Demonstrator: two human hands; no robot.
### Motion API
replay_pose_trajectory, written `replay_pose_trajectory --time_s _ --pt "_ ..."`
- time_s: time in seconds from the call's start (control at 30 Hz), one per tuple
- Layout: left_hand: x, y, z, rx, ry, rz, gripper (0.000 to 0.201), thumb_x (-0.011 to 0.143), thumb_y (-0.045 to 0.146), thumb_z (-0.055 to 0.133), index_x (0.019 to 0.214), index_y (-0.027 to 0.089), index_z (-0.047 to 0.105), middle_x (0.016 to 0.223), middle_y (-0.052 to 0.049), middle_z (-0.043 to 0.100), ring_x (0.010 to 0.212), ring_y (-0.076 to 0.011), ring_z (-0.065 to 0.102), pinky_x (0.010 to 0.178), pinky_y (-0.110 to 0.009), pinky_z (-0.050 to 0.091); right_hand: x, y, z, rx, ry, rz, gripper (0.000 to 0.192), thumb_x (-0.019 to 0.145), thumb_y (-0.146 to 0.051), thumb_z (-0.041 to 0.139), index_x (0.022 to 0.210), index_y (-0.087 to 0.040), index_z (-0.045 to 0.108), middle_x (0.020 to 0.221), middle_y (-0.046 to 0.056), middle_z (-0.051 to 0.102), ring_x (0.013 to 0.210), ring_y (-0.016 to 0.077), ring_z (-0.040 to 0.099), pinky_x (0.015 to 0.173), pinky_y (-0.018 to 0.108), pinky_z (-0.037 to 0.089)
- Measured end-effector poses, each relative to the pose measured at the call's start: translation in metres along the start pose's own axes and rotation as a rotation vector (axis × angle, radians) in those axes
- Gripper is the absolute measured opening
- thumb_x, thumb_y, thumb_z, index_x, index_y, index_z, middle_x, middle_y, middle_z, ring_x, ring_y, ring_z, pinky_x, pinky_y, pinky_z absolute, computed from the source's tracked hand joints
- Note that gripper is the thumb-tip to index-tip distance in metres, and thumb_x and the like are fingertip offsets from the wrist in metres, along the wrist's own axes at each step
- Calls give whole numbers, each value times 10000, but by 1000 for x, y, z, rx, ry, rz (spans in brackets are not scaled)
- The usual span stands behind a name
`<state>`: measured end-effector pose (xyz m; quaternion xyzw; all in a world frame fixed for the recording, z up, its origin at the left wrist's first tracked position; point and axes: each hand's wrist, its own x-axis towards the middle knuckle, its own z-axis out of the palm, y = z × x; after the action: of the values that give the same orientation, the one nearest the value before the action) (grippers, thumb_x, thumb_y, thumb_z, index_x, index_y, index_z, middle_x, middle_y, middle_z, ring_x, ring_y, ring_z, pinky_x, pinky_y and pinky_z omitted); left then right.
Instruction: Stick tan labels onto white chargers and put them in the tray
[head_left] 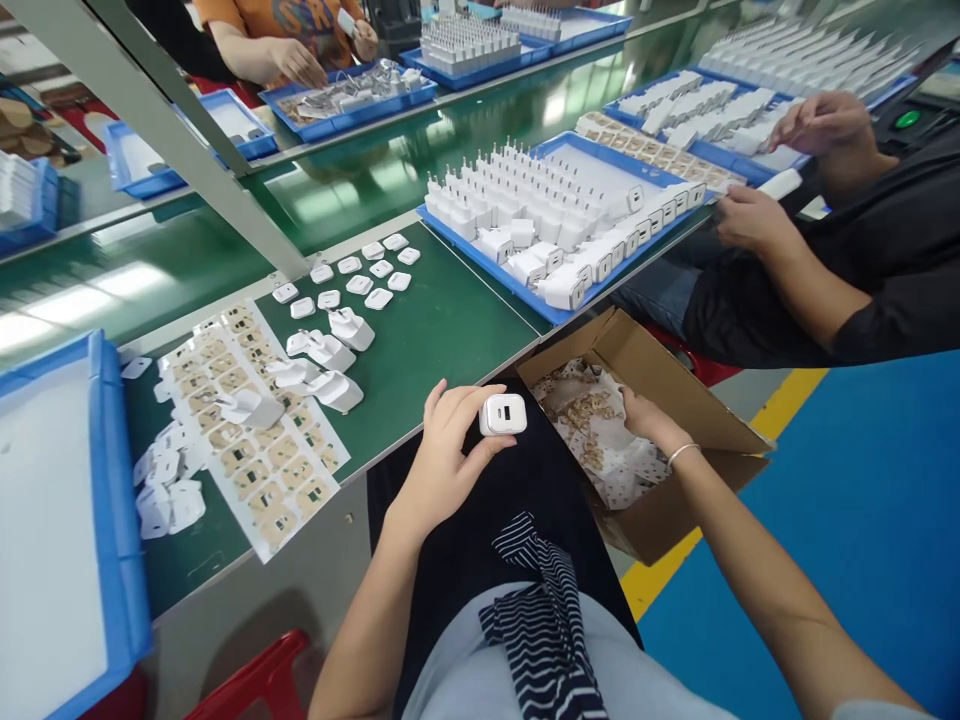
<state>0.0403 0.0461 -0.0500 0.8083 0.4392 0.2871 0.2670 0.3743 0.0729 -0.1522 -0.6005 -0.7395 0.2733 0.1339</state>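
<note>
Here your left hand point(442, 450) pinches a white charger point(503, 414) in its fingers, while at three o'clock your right hand point(643, 415) reaches, fingers curled, into the cardboard box point(675, 395)

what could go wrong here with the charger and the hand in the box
The white charger is pinched only by the left hand fingertips over the lap, off the table; it might slip. The right hand is in the cardboard box, which sits tilted and could tip.

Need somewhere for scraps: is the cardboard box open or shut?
Open: the cardboard box has its flaps spread, and the right hand reaches inside.
</note>
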Motion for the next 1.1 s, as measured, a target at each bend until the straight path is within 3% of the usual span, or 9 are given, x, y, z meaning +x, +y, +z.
replay_pose_trajectory --time_s 0.1,0.2,0.27,0.33,0.47,0.57,0.73,0.87,1.1 --pt "5 2 4 58 -66 18 383 1032 404 486 1385 253 486 1283 -64 648 1222 -217 587 1290 -516 131 -9 -2 6 49 17 104 435 840 -229 654 1274 -197 646 1188 218 702 1144 380 669 924 514 555" --pt "13 4 12 175 -124 75 438 1050 408 424 1437 205 457 1286 -97 651 1219 -242 570 1273 -546 121 -16 -43 -2 303 -26 -25 713 920 -403 627 1574 -317 356 1525 108 526 1316 283 597 1038 448 554" --pt "19 7 17 244 -148 133 497 1063 400 376 1506 174 395 1283 -114 659 1207 -250 568 1255 -558 132 -17 -78 -9 630 -78 -218 776 907 -425 687 1589 -336 328 1528 82 523 1265 242 629 1013 397 575" --pt "24 10 20 296 -146 188 556 1073 397 331 1574 157 297 1264 -122 668 1187 -252 570 1238 -561 142 -17 -107 -17 797 -26 -322 641 877 -380 755 1469 -311 517 1416 65 618 1150 203 672 958 338 588" --pt "27 10 18 259 -84 199 630 1080 444 227 1642 190 99 1227 -105 657 1180 -233 577 1240 -537 150 -10 -127 -35 808 60 -359 343 832 -272 799 1147 -219 673 1081 37 734 900 147 704 809 265 598" --pt "22 -1 12 186 26 104 665 1070 498 192 1648 227 7 1238 -95 630 1224 -225 576 1266 -550 107 17 -107 -70 728 186 -342 316 783 -230 824 1029 -197 628 970 24 750 818 146 715 715 248 590" --pt "13 -33 7 286 150 -59 652 1055 399 381 1637 295 105 1189 -75 640 1202 -237 598 1258 -614 156 116 -36 -176 263 888 -47 353 771 -271 781 1007 -53 635 973 93 775 818 119 717 665 206 465" --pt "14 -40 7 295 152 -60 754 1018 407 490 1639 275 82 1223 -89 636 1256 -258 587 1259 -640 190 194 12 -233 -45 827 286 672 790 -454 490 943 190 608 1014 206 726 1055 223 683 725 309 413" --pt "16 -33 7 262 166 -75 798 1002 385 532 1640 265 66 1291 -99 611 1293 -258 574 1263 -614 227 229 40 -236 -111 602 148 794 752 -430 200 617 254 580 921 222 692 1030 234 669 633 269 406"
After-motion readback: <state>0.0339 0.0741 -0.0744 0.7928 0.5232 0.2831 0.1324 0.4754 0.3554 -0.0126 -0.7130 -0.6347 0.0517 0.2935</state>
